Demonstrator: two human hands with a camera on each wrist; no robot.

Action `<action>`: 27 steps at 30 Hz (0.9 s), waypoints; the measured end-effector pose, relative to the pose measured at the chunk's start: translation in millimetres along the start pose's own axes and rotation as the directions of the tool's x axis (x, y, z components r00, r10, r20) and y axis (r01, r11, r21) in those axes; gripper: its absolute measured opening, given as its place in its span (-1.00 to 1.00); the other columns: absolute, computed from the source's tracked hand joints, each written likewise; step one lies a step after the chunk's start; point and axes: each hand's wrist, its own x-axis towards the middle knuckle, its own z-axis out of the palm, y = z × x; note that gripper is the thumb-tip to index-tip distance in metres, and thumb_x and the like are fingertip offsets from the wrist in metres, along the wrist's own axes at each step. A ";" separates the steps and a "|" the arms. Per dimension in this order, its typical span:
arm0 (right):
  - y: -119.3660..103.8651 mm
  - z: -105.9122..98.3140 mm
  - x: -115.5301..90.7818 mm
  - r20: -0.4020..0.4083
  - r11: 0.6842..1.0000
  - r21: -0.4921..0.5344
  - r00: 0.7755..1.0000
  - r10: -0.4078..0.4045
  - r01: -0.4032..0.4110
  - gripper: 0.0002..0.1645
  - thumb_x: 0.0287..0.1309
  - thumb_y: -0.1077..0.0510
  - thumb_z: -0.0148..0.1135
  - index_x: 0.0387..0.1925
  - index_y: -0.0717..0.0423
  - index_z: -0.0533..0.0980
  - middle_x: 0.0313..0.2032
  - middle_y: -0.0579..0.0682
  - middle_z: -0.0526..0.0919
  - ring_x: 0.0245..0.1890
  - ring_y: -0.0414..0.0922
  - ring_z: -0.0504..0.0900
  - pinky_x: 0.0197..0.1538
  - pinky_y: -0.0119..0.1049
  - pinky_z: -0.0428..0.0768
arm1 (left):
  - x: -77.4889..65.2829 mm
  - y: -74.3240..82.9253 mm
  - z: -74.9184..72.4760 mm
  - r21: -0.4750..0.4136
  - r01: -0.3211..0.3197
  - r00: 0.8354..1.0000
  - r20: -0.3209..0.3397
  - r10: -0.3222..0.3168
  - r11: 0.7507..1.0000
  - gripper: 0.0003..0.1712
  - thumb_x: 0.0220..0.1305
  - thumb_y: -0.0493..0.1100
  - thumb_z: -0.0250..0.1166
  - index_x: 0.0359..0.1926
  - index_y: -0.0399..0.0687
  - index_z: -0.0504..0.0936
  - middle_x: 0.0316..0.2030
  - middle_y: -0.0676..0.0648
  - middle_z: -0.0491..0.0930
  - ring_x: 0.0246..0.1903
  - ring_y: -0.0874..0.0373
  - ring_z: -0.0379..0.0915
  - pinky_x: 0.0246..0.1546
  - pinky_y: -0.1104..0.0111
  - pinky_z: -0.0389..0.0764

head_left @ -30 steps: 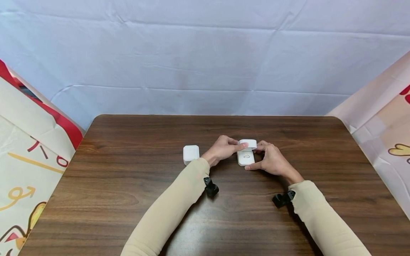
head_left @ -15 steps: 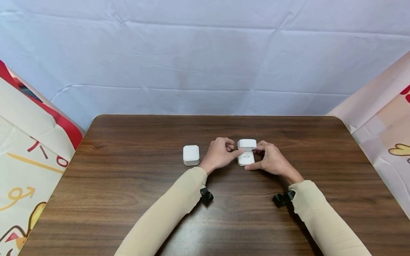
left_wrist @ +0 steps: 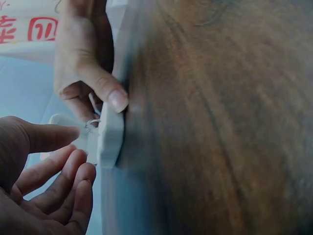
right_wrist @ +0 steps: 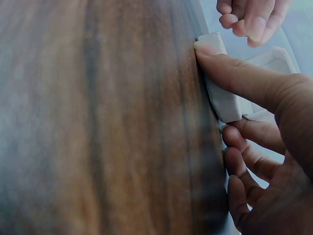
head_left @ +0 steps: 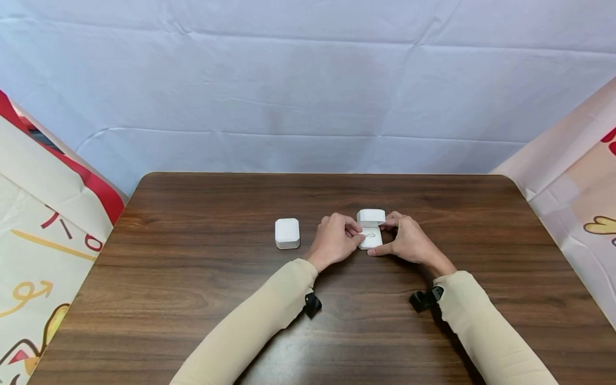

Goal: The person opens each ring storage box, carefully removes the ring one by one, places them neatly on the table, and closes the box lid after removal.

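Note:
A white ring box (head_left: 371, 216) stands on the table with its lid raised and tipped back. In its base a silvery ring (head_left: 370, 235) sits upright in the pale insert. My right hand (head_left: 408, 240) grips the base from the right, the thumb (right_wrist: 234, 73) along its front and the fingers around the side. To the left, my left hand (head_left: 334, 239) hovers with its fingertips by the ring. Between the left thumb (left_wrist: 54, 137) and fingers there is a gap in the left wrist view, with nothing held there.
A second white box (head_left: 287, 233), closed, stands left of the left hand on the dark wooden table (head_left: 192, 278). A pale cloth (head_left: 308, 96) hangs behind the table's far edge, with patterned cloths at both sides.
My left hand has let go of the raised lid, drawn back to the left, then come down beside the base near the ring. My right hand has stayed on the box.

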 end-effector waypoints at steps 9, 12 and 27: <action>0.8 0.3 0.8 -0.001 1.000 0.005 1.000 0.001 -0.001 -0.35 -0.27 0.00 0.76 -0.10 0.17 0.69 -0.15 0.04 0.60 -0.15 -0.02 0.52 -0.04 -0.10 0.46 | 5.0 -0.6 14.9 0.031 -0.005 1.000 0.002 0.005 1.000 -0.96 0.24 -0.21 0.45 -0.36 -0.04 0.78 -0.52 0.16 0.64 -0.50 0.41 0.50 -0.36 0.52 0.50; 0.4 0.3 0.8 0.001 1.000 0.006 1.000 0.000 0.000 -0.35 -0.26 -0.01 0.76 -0.09 0.17 0.69 -0.15 0.04 0.60 -0.15 -0.02 0.53 -0.04 -0.09 0.46 | 7.5 -0.5 18.1 0.048 0.003 1.000 -0.003 -0.003 0.999 -0.96 0.24 -0.20 0.45 -0.37 -0.01 0.78 -0.54 0.18 0.63 -0.50 0.42 0.49 -0.33 0.51 0.49; -2.6 -0.2 -1.4 0.017 1.000 -0.002 1.000 0.017 -0.017 -0.34 -0.20 -0.05 0.73 -0.06 0.18 0.69 -0.14 0.05 0.59 -0.14 -0.01 0.52 -0.05 -0.12 0.44 | 10.7 -0.1 25.1 0.027 0.024 0.999 -0.048 -0.022 0.999 -0.91 0.20 -0.21 0.49 -0.44 0.00 0.78 -0.55 0.16 0.64 -0.48 0.37 0.51 -0.30 0.45 0.50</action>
